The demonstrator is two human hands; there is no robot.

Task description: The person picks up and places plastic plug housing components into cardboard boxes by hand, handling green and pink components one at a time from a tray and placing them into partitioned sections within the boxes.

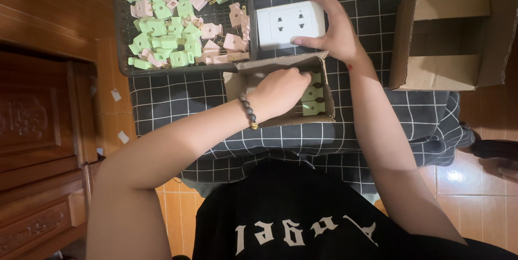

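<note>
The small cardboard box sits on the checked cloth just before the person, with pale green plugs lying in its right end. The left hand reaches into it, fingers curled downward; whether they pinch anything cannot be told. The right hand clasps the white socket block beyond the box, fingers wrapped over its right edge. Further left, a dark mesh tray holds green and pink plugs. A larger open carton stands at right.
</note>
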